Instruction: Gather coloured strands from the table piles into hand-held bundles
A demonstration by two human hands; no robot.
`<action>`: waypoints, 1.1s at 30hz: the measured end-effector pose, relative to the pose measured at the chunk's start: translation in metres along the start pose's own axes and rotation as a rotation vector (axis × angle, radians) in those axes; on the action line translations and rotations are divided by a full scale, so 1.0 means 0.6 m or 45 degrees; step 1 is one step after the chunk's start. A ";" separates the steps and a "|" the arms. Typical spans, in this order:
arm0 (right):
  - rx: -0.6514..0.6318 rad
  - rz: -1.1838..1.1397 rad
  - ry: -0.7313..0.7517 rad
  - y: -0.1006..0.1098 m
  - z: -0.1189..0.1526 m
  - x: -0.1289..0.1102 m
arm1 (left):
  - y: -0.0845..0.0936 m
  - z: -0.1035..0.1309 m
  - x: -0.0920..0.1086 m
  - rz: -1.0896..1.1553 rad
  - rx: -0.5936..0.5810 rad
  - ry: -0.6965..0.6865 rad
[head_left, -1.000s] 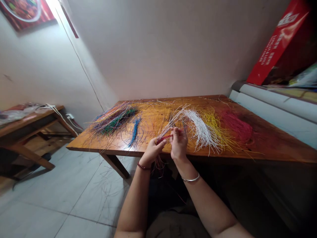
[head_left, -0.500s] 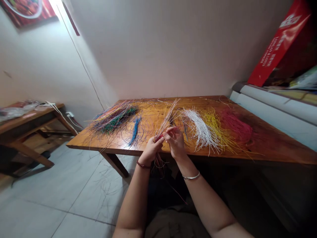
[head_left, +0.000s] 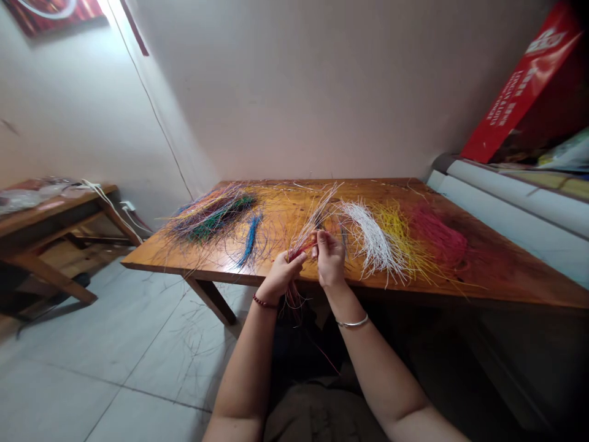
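Note:
My left hand (head_left: 281, 273) is closed round the middle of a bundle of pale and reddish wires (head_left: 317, 212), which fans out above the fist and hangs below it. Beside it, my right hand (head_left: 330, 255) pinches some red strands (head_left: 306, 244) that stretch out of the bundle. A small blue bundle (head_left: 251, 241) lies left of my hands. White strands (head_left: 375, 239) are spread to the right, with yellow strands (head_left: 400, 230) and a pink-red pile (head_left: 439, 233) beyond them.
Mixed coloured strands (head_left: 216, 212) lie at the left of the wooden table (head_left: 506, 270). A side table (head_left: 50, 212) holds plastic bags and a white cable. Pale rolls (head_left: 515, 187) and a red box (head_left: 519, 86) stand at the right.
My right hand has turned and its fingers have curled into a tighter pinch, with red strands now showing between both hands. My left hand keeps its hold on the bundle.

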State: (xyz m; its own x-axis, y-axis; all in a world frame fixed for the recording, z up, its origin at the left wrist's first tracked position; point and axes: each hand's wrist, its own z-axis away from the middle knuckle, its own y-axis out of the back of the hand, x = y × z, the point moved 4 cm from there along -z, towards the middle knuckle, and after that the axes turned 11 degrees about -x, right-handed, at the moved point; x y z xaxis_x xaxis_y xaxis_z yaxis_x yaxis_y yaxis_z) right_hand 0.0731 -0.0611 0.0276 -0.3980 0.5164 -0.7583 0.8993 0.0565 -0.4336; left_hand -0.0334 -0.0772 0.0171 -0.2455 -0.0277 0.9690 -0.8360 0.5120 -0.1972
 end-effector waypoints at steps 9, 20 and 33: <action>0.083 -0.074 0.010 -0.005 0.009 -0.003 | 0.004 -0.001 -0.002 -0.021 -0.026 -0.015; -0.164 -0.095 -0.064 -0.022 0.019 -0.021 | 0.004 -0.001 -0.003 0.106 0.044 0.001; -0.297 -0.072 -0.077 -0.022 0.013 -0.002 | 0.006 0.000 0.001 0.127 -0.018 0.005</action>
State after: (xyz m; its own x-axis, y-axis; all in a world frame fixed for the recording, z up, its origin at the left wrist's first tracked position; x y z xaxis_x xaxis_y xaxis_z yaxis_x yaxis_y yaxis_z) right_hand 0.0601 -0.0691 0.0306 -0.4528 0.4551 -0.7668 0.8900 0.2832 -0.3574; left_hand -0.0363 -0.0755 0.0170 -0.3249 0.0276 0.9453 -0.8004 0.5244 -0.2905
